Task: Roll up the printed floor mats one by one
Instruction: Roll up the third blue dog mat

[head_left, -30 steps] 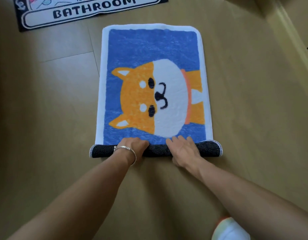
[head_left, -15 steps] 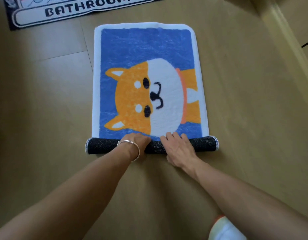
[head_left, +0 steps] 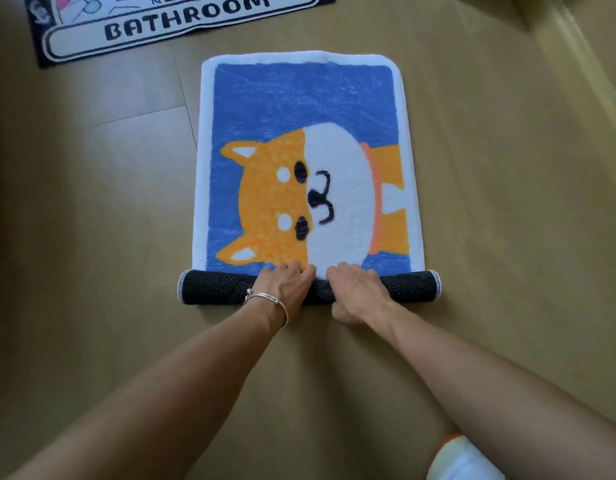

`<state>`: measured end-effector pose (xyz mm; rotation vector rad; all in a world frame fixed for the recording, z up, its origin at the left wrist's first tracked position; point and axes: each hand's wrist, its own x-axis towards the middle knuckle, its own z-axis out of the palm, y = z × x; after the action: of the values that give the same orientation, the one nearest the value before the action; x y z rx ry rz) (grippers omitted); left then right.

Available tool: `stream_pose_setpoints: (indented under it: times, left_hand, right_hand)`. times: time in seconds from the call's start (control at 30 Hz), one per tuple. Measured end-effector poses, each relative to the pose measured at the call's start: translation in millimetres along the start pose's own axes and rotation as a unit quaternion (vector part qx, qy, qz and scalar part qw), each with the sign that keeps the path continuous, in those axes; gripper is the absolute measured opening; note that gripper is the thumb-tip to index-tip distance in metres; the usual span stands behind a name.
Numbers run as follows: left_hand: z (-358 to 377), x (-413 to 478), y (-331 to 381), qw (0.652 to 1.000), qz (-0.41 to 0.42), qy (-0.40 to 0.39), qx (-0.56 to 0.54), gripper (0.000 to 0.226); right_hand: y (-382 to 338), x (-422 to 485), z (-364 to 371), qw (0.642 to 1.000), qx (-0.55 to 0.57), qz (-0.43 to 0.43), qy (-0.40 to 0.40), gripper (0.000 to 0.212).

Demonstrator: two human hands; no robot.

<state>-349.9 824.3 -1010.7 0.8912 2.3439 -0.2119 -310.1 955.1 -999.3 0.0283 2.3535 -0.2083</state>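
Farthest left, at the top edge, a black-bordered mat [head_left: 182, 27] printed with the word BATHROOM is laid flat on the wooden floor [head_left: 92, 202], cut off by the frame and well apart from the mat being worked on. Nothing is seen resting on it.

Toward the middle, the dog mat [head_left: 303, 109] is spread on the floor, its blue field with white border and orange-and-white dog face turned upward. Its near end is wound into a dark roll [head_left: 213, 289], the dotted black backing turned outward, lying across the mat's full width. What is wound inside the roll is hidden.

On the roll, left of centre, the left hand [head_left: 286, 289] is pressed down, palm on the backing, with its fingers [head_left: 292, 268] bent over the top of the roll so that the tips touch the pile just beyond it. A silver bracelet [head_left: 268, 303] is worn at that wrist.

Just beside it, the right hand [head_left: 358, 289] is laid over the roll in the same way, fingers curled over the top onto the pile, the thumb tucked against the near side of the roll at floor level. A small gap is left between the two hands.

At the lower right, a white shoe toe with an orange edge [head_left: 462, 459] is seen on the floor. At the upper right, a pale skirting strip [head_left: 583, 64] runs diagonally.
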Motion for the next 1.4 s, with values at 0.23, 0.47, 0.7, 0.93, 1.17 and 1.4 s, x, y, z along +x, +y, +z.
stream_pose_setpoints:
  times: [0.23,0.47,0.7,0.93,1.17,1.4]
  left_hand:
    - [-6.7,6.0,-13.5,0.996,0.006,-0.093,-0.015,0.021]
    - [0.5,-3.3,-7.2,0.998,-0.022,-0.051,-0.011,0.027]
    - [-0.8,0.5,-10.5,0.991,-0.072,-0.094,-0.058,0.024]
    - [4.0,-11.0,-8.1,0.999,-0.035,0.0,0.01,0.032]
    - [-3.3,0.0,-13.0,0.996,-0.044,-0.066,-0.045,0.028]
    - [-4.9,-2.0,-18.1,0.998,-0.022,-0.051,-0.021,0.021]
  right_hand:
    - [-4.0,-4.4,7.2,0.997,-0.055,-0.034,0.033,0.04]
    - [-0.7,8.1,0.3,0.999,-0.008,0.003,-0.039,0.02]
    - [-2.1,-4.4,9.5,0.996,-0.062,-0.044,0.051,0.033]
    - [-3.3,11.8,-9.1,0.996,0.006,-0.016,-0.082,0.026]
    - [-10.2,5.1,9.2,0.999,-0.026,-0.015,0.02,0.03]
    - [-8.2,0.8,10.4,0.996,-0.031,-0.042,0.068,0.043]
